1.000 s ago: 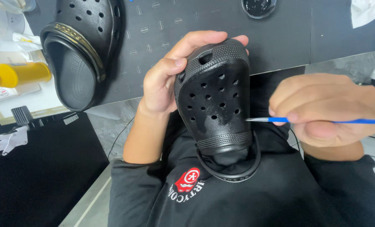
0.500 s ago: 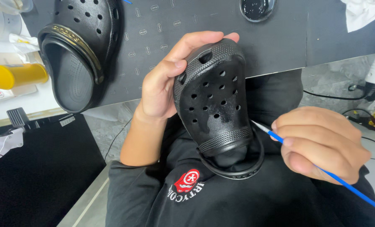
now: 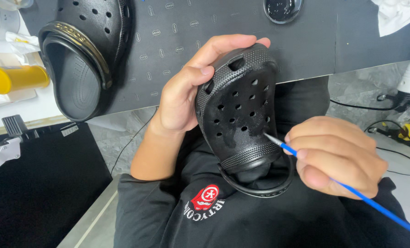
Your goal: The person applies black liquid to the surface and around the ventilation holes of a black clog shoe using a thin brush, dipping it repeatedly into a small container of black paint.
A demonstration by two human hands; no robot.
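A black perforated clog (image 3: 239, 110) is clasped around its toe end by the left hand (image 3: 186, 94), its long axis running from that grip down toward the chest. A thin blue brush (image 3: 347, 186) is pinched in the right hand (image 3: 336, 156), and its tip is laid against the clog's upper, just right of the holes (bristles too fine to be made out). The handle's far end is cut off at the frame edge.

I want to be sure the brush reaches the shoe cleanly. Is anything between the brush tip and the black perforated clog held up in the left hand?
Nothing visible. The thin blue-handled brush in the right hand meets the black perforated foam clog directly; the left hand grips its far side.
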